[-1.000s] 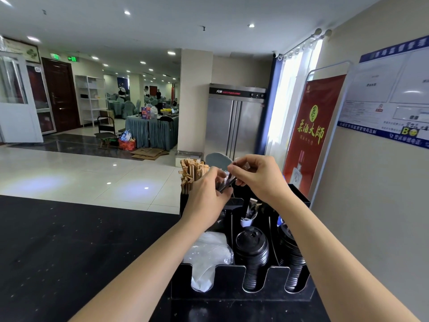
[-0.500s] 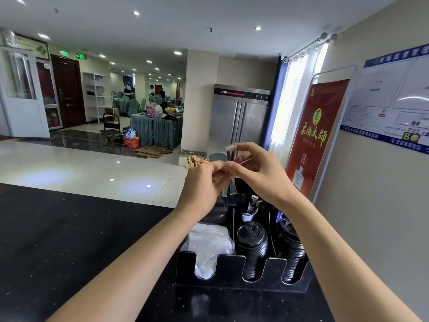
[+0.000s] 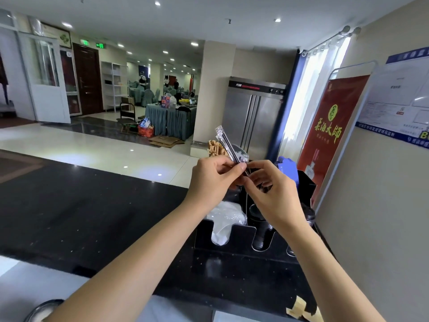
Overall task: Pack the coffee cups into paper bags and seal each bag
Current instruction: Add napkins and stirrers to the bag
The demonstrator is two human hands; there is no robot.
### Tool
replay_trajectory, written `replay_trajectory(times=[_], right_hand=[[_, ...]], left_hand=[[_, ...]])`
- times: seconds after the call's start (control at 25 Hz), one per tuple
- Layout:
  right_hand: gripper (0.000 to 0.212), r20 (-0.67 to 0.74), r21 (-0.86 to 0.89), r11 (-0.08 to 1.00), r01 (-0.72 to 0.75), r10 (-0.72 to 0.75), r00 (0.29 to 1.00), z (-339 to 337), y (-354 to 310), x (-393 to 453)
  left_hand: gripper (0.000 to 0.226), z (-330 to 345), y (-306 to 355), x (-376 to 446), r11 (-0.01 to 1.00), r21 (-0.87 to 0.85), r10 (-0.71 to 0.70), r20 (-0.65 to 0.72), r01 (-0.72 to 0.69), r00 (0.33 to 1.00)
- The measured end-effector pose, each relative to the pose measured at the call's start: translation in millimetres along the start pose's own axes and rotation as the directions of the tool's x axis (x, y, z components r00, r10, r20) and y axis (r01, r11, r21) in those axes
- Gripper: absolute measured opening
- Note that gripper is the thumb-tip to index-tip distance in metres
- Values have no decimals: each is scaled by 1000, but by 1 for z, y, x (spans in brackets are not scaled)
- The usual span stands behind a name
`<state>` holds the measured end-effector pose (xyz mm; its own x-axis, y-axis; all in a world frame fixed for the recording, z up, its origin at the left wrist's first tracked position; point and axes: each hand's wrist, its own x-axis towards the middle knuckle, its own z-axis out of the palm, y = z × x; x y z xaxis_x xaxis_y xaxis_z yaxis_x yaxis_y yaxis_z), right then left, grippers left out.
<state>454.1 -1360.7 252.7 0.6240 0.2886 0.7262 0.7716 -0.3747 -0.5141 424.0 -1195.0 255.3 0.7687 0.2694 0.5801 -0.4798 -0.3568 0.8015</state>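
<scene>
The left hand [image 3: 212, 180] and the right hand [image 3: 270, 189] meet above the black bench [image 3: 92, 205], fingers curled, both pinching a small bundle of wrapped straws [image 3: 228, 145]. The bundle tilts up toward eleven o'clock from the left thumb and forefinger; the right hand's fingertips nip its lower end, at about nine o'clock of that hand.

Directly below, at six o'clock of the hands, stands a black organizer [image 3: 241, 233] with slotted front compartments. Its left slot holds clear plastic, perhaps lids or bags [image 3: 225, 219], too crumpled to tell. The next slot to the right holds a stack of black cup lids [image 3: 260, 226]; a further stack at the far right is mostly hidden by the right forearm. At twelve o'clock of the left hand, behind the bundle, wooden stirrers [image 3: 216, 147] stand upright in a rear compartment.

No coffee cups and no paper bags are in view, so the task's main things cannot be placed. As a judgement, the work looks to be at a side step, gathering straws to go with the cups; bagging and sealing appear to lie ahead, with nothing visibly packed.
</scene>
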Motion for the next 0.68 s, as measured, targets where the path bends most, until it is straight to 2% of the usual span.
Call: replay_trajectory(times=[0.2,0.36,0.68], right_hand=[[13,9,13,1000,-24,24,1000,8,-18,-41],[11,80,-7,998,-62,62,995,14,-36,-74],[16,324,46,979,-198,173,930,20,-66,-155]], left_hand=[[17,-24,1,-42,991,-88,-104,6,104,995],[12,-50,1,-85,968,-143,-192,99,205,976],[14,-91,-11,-175,984,-37,-162,246,176,956]])
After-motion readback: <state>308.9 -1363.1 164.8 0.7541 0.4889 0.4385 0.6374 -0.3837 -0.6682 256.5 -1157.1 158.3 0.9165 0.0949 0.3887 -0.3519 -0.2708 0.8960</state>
